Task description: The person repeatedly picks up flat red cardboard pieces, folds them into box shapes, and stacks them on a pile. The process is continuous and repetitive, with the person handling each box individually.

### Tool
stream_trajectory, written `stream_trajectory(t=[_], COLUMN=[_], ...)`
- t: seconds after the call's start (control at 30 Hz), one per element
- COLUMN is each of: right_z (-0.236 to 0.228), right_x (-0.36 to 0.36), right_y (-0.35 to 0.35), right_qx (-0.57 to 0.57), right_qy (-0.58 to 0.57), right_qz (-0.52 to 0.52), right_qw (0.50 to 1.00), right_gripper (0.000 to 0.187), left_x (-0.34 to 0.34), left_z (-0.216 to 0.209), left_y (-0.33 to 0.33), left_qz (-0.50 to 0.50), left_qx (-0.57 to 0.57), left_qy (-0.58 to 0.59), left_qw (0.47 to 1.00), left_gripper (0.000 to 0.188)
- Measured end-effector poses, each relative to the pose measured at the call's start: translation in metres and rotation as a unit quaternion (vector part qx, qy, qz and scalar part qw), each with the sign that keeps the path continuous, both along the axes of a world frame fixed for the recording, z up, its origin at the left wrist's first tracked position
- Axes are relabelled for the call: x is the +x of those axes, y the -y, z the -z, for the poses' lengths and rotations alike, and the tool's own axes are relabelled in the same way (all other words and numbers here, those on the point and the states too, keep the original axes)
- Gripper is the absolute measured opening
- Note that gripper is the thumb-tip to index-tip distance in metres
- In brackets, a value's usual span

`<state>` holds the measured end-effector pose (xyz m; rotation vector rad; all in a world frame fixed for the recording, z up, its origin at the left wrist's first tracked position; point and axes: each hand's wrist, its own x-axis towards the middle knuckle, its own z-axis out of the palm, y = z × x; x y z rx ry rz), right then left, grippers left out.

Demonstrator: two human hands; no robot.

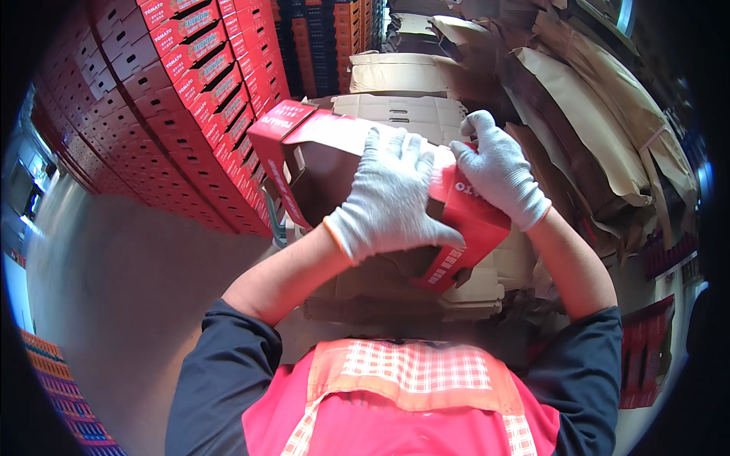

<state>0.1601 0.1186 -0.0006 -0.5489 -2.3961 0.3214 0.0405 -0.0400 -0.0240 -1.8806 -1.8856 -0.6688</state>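
Note:
In front of me a red carton (327,176) with a brown inside is tilted, its open side facing me. My left hand (394,190), in a pale knitted glove with an orange cuff, lies over it with fingers stretched out and thumb spread. Those fingertips rest against the upper panel. At the carton's right end my right hand (498,171), gloved the same way, has curled fingers closed on the upper edge. The fingertips on the far side are partly hidden. Beneath the carton is a stack of flat brown cardboard (399,110).
A tall stack of red cartons (190,99) rises at the left, with dark and orange cartons (323,42) behind. Brown paper-wrapped bundles (585,121) lean along the right. Red flat cartons (646,349) stand at lower right. Colourful cartons (65,395) are stacked at lower left.

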Motion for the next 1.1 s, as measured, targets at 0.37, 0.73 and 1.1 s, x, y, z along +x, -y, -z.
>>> stream_trajectory(t=[0.37,0.73,1.1], right_z=[-0.010,-0.018,-0.005], right_x=[0.028,-0.007,-0.034], right_y=[-0.008,-0.018,0.035], right_qx=[-0.020,0.331,0.152], right_qy=[-0.064,0.121,0.182], right_qz=[-0.065,-0.108,-0.180], right_qw=[0.996,0.930,0.955], right_gripper=[0.029,0.024,0.041], left_x=[-0.034,-0.037,-0.062], left_z=[-0.017,-0.004,0.028], left_y=[-0.032,-0.023,-0.042], left_qz=[0.061,0.134,0.213], left_qx=[-0.157,-0.087,0.213], left_qy=[-0.029,0.072,0.455], left_qw=[0.985,0.985,0.838], left_gripper=[0.100,0.095,0.069])
